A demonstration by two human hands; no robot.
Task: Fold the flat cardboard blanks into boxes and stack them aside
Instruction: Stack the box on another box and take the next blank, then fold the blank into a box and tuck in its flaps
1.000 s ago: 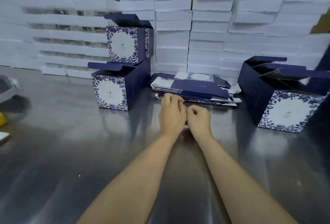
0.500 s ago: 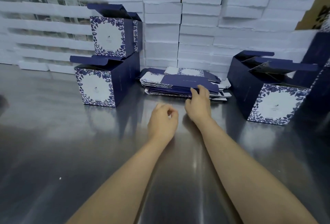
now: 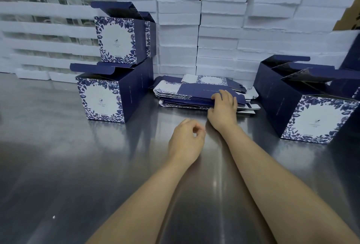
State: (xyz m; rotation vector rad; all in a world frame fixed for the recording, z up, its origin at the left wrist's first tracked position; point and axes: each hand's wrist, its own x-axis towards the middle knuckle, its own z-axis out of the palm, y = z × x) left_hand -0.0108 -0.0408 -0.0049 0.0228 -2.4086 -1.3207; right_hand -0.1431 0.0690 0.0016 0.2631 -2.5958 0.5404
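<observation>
Head view. The right hand point(image 3: 224, 109) reaches forward onto the pile of flat blanks point(image 3: 185, 95). Its fingers point(image 3: 226, 95) lie curled over the dark-blue top sheet and its thumb sits against the pile's near edge, so the hand grips the upper sheets at that edge. How many sheets lie within the grip cannot be told.

The left hand point(image 3: 185, 142) is nearer the person and just to the left of the right wrist, over the steel table point(image 3: 78, 166). It holds nothing. Its fingers are loosely curled, with thumb tip and forefinger tip close together. Whether it touches the table cannot be told.

The pile lies flat on the table, directly beyond the left hand and under the right. Its sheets are slightly fanned, and white floral-printed panels show at its left end and far side.

To the left of both hands, a lower folded box point(image 3: 101, 101) stands on the table with its lid flap raised. An upper folded box point(image 3: 116, 41) sits on top of it, also with its lid open. Both turn a white panel with a blue floral border toward the person.

To the right of the right hand stands a third folded box point(image 3: 282, 99), with its top flaps open. Further dark-blue boxes lie behind it at the frame edge.

Beyond the hands and the pile, stacks of white foam slabs point(image 3: 220, 29) form a wall across the back of the table.
</observation>
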